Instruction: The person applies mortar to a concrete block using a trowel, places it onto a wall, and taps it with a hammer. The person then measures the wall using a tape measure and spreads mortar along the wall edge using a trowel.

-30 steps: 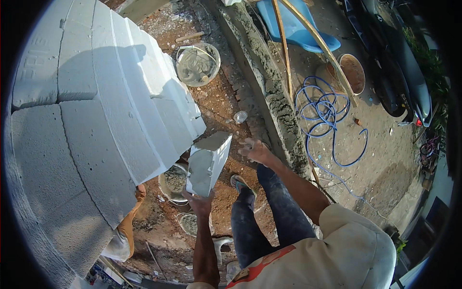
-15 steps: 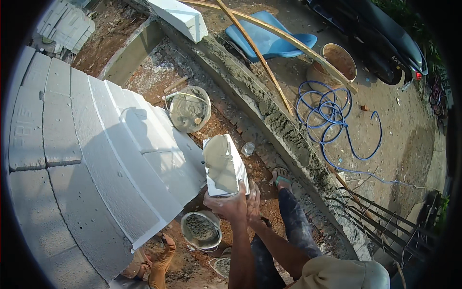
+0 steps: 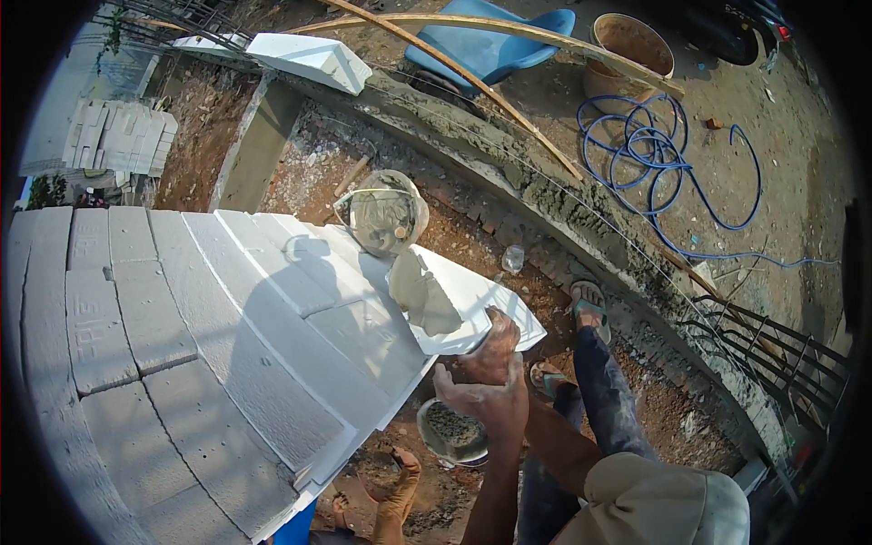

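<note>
A white wedge-ended block [image 3: 477, 286] with a patch of wet grey mortar [image 3: 425, 295] on its upper face is tilted beside the edge of a large stack of pale blocks [image 3: 263, 345]. My right hand [image 3: 493, 352] grips its near end, fingers partly hidden. Just below, my left hand [image 3: 486, 404] overlaps the right, thumb raised and fingers stretched leftward, with nothing visible in it. Whether the left hand touches the block's underside is hidden. A bucket of mortar [image 3: 452, 436] stands beneath the hands.
Another bucket [image 3: 386, 213] stands beyond the block. A low mortar-topped wall [image 3: 509, 191] runs diagonally, with wooden strips [image 3: 490, 95] across it and steel bars [image 3: 772, 336] at right. Blue hose [image 3: 658, 150] lies coiled behind it. Another person's orange-brown clothed limb [image 3: 395, 504] shows below.
The block has turned and tilted, showing more of its white side. The right hand has come over its near end, while the left has slipped lower. The whole view has shifted.
</note>
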{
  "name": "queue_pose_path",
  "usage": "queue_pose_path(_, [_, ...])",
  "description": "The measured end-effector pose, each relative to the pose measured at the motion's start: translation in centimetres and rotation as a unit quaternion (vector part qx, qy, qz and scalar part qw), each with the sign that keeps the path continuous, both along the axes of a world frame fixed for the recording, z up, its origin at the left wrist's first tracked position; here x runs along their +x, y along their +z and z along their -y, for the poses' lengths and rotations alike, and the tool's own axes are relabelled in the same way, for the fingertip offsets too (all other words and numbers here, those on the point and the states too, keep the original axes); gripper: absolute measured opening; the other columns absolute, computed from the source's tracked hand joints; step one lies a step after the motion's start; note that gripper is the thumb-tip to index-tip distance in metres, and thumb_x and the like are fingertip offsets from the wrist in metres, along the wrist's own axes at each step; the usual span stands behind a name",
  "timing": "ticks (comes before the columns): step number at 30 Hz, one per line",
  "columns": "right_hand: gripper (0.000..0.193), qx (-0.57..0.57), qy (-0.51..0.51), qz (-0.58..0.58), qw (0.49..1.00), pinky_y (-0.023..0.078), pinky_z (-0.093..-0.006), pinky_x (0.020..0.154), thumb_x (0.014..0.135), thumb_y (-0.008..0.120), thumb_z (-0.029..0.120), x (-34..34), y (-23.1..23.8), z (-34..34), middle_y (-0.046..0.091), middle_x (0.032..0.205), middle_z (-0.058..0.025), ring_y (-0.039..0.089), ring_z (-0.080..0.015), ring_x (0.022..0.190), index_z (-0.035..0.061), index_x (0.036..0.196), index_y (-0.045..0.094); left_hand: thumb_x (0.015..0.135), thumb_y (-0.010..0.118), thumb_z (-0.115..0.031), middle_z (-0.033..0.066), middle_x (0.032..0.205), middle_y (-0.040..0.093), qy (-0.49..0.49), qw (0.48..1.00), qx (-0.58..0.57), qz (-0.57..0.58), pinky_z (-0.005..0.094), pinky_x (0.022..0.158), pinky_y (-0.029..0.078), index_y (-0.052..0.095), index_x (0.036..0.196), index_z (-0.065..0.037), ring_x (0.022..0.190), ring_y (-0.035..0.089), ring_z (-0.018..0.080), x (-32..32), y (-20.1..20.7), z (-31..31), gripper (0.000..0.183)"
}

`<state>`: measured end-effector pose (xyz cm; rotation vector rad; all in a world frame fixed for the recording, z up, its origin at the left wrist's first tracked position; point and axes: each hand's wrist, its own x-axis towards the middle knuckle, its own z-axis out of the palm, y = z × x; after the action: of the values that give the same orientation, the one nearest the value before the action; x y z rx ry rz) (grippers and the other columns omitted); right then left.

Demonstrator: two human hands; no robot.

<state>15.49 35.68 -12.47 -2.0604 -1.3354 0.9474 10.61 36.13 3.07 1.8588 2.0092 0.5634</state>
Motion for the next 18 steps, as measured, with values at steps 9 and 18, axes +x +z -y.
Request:
queue_pose_path(9, [0.105,-0.014,0.027,-0.043,0.999,0.023,-0.0573,0.127,0.081,0.080,0.039,0.5,0.4,-1.8,0.035,0.158,-0.0290,0.028,-0.0477,0.151,-0.0071,0.158,0.026,0.101,0.049,-0.025,0.0188,0.163,0.037,-0.501,0.781,-0.079,-0.365,0.0555,0.128,0.018,0.039,0.157,-0.003,0.154,0.029,0.0428,-0.9,-2.7,-4.5,0.061])
queue_pose_path(18, [0.102,-0.034,0.073,-0.078,0.994,0.022,-0.0581,0.127,0.083,0.078,0.039,4.1,0.3,-1.4,0.035,0.159,-0.0287,0.027,-0.0478,0.151,-0.0072,0.158,0.026,0.102,0.048,-0.030,0.0256,0.164,0.032,-0.603,0.505,-0.045,-0.616,0.0545,0.129,0.012,0.016,0.166,0.000,0.156,0.025,0.0406,3.5,-3.9,-7.6,0.078])
